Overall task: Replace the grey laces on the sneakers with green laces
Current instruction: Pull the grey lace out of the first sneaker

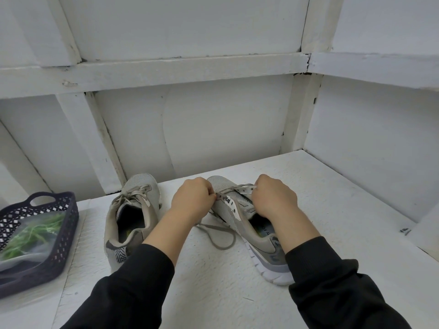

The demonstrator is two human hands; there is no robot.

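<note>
Two grey sneakers stand on the white table. The left sneaker [133,214] still carries its grey lace, tied. The right sneaker [249,224] lies tilted toward me, and its grey lace [218,233] trails loose in a loop on the table. My left hand [192,200] pinches the lace at the eyelets on the shoe's left side. My right hand [275,198] has its fingers curled on the right eyelet flap and lace. The green laces [33,231] lie in a clear bag inside the dark basket [64,236] at the left.
White wooden walls and beams close off the back and right of the table [213,288]. The basket sits at the table's left edge.
</note>
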